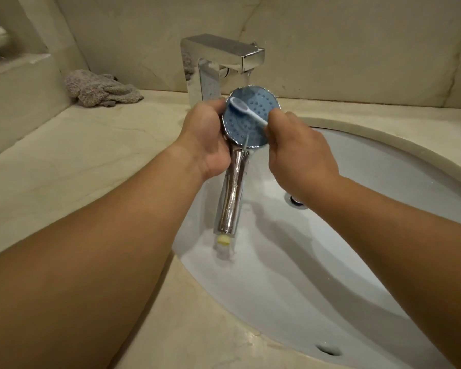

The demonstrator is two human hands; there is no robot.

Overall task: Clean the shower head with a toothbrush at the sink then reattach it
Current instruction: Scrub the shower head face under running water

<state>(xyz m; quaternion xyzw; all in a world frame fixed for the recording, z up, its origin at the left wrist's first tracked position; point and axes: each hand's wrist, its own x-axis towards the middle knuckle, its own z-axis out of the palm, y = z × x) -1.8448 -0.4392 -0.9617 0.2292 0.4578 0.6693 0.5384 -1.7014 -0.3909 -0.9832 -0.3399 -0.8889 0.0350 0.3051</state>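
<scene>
Right now the left hand (206, 137) grips the shower head (251, 117) at its neck, fingers curled round the back of the disc. The right hand (298, 153) pinches the toothbrush (246, 109) by its handle, bristles down on the blue face near the upper left edge. Both are held over the sink (330, 262), just under the tap (224, 57), where a thin stream runs onto the disc.

To do this well, I'd say keep the face under the water and work the bristles in small circles across every nozzle, rim included.

The face tilts up toward the person. Its long axis runs from the disc near the tap down the chrome handle (230, 193) toward the near rim, threaded end lowest.
</scene>
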